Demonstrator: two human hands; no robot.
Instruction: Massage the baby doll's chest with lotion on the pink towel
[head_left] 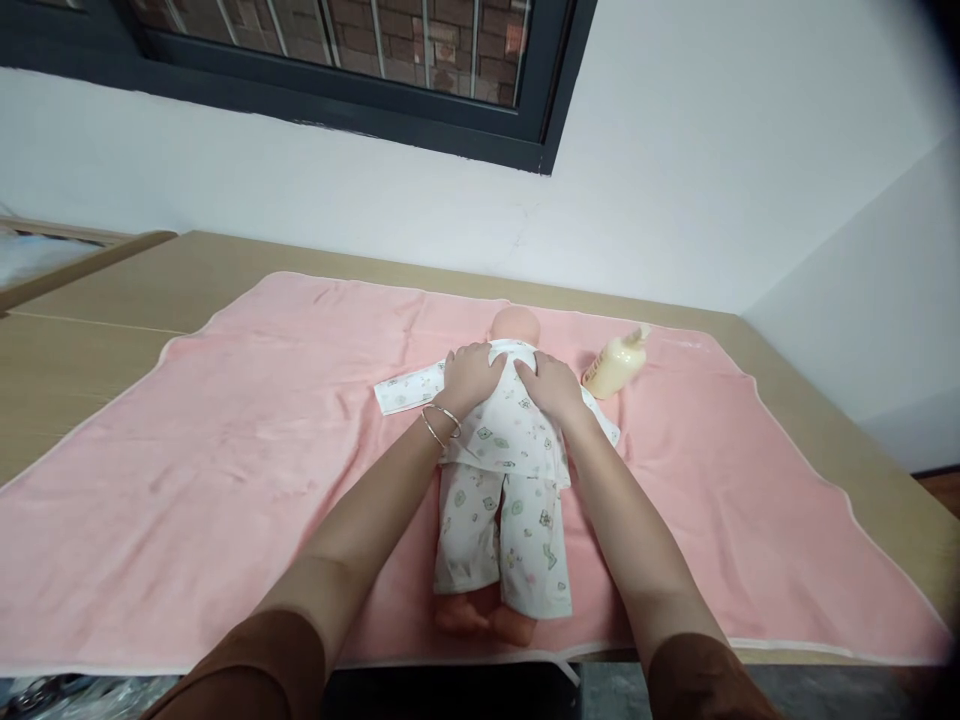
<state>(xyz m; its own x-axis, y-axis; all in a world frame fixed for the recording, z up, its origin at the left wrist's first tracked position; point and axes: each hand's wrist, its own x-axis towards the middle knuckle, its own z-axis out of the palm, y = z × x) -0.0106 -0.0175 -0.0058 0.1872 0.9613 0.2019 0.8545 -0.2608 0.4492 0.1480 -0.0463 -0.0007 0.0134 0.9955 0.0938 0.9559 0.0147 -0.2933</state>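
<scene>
A baby doll (516,325) lies on a pink blanket (255,420), its head away from me and its bare feet towards me. It wears a white patterned top (502,430) and matching trousers (534,540). No facial features show on the head from here. My left hand (472,375) rests on the left shoulder area of the top, fingers over the side and thumb pointing inward. On the other shoulder lies my right hand (553,385), its thumb also turned inward. Both hands are spread on the cloth, holding nothing.
A cream pump bottle (616,362) stands tilted in view on the blanket, right of the doll. Under the blanket is a wooden table (150,285), against a white wall (660,180) with a dark-framed window (360,85). A wooden ledge (90,270) borders the left side.
</scene>
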